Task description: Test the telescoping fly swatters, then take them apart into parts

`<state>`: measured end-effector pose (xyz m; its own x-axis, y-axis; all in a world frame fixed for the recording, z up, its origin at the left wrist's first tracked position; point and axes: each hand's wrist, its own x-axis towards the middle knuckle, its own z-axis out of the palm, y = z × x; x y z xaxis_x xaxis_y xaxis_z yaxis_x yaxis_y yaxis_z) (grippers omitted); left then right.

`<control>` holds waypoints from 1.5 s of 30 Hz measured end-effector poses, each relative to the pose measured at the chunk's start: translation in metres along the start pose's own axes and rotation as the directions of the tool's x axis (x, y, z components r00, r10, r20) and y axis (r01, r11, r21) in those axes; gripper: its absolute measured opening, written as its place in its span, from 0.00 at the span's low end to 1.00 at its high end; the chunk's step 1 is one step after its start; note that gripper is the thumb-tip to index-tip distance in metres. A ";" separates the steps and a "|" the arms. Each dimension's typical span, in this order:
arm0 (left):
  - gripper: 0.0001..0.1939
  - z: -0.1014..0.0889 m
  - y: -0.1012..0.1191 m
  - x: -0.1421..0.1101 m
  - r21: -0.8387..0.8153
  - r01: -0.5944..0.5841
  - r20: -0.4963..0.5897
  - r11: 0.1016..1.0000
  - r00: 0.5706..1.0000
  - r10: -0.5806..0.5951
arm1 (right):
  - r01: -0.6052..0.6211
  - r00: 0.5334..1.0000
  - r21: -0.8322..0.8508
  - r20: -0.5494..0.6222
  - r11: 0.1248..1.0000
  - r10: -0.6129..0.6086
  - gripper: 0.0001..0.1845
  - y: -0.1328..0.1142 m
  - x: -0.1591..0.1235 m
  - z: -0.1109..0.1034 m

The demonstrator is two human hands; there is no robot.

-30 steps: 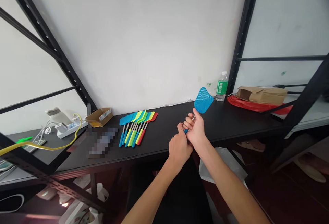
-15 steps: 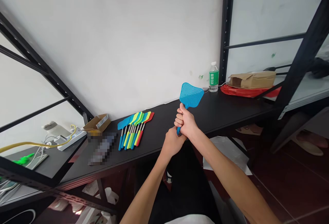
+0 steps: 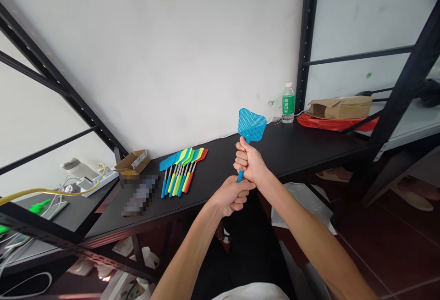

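Observation:
A blue fly swatter (image 3: 252, 125) stands upright before me, its perforated head above my hands and over the black shelf. My right hand (image 3: 248, 158) is closed around it just below the head. Lower down, my left hand (image 3: 233, 195) is wrapped about the lower end of the blue handle, its fingers curled. To the left, a row of several fly swatters (image 3: 184, 171) in blue, yellow-green, green and red lies side by side on the shelf, handles toward me.
On the shelf (image 3: 220, 162) stand a small open cardboard box (image 3: 132, 162), a blurred-out object (image 3: 140, 194) and a water bottle (image 3: 288, 103). A larger carton (image 3: 343, 107) rests on red plastic (image 3: 323, 122). Black rack posts (image 3: 307, 38) rise at both sides. A power strip (image 3: 99, 181) with cables is far left.
My left hand has moved slightly down and left, with more of its curled fingers showing. The blue swatter's head has turned a little and shifted left. The view has shifted slightly.

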<state>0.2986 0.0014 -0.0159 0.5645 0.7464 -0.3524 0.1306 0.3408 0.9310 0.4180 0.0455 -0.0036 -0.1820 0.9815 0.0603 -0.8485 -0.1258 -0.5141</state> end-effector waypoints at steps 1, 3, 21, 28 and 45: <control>0.28 0.000 -0.001 -0.001 -0.049 0.018 0.038 0.999 0.999 -0.016 | -0.015 1.000 0.011 0.017 1.000 0.015 0.26 -0.002 -0.001 0.000; 0.28 -0.001 -0.005 -0.004 -0.129 0.066 0.124 0.989 0.991 -0.050 | -0.038 0.998 0.038 0.052 0.999 0.036 0.26 -0.009 -0.001 -0.002; 0.18 -0.100 -0.026 -0.010 0.659 0.047 -0.374 0.751 0.886 0.273 | 0.187 0.979 0.052 -0.087 0.981 -0.183 0.17 -0.044 0.017 -0.037; 0.32 -0.141 -0.021 0.024 0.892 0.230 -0.419 0.389 0.742 0.524 | 0.069 0.995 -0.055 -0.068 0.996 -0.072 0.15 -0.021 0.022 -0.037; 0.32 -0.079 -0.006 0.001 0.004 -0.459 -0.209 0.888 0.868 0.450 | -0.473 0.761 -0.239 0.373 0.848 0.530 0.21 0.034 0.004 -0.016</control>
<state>0.2339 0.0460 -0.0292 0.3781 0.9211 0.0931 -0.1405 -0.0423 0.9892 0.3962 0.0475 -0.0351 -0.7738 0.6267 0.0924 -0.5143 -0.5363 -0.6692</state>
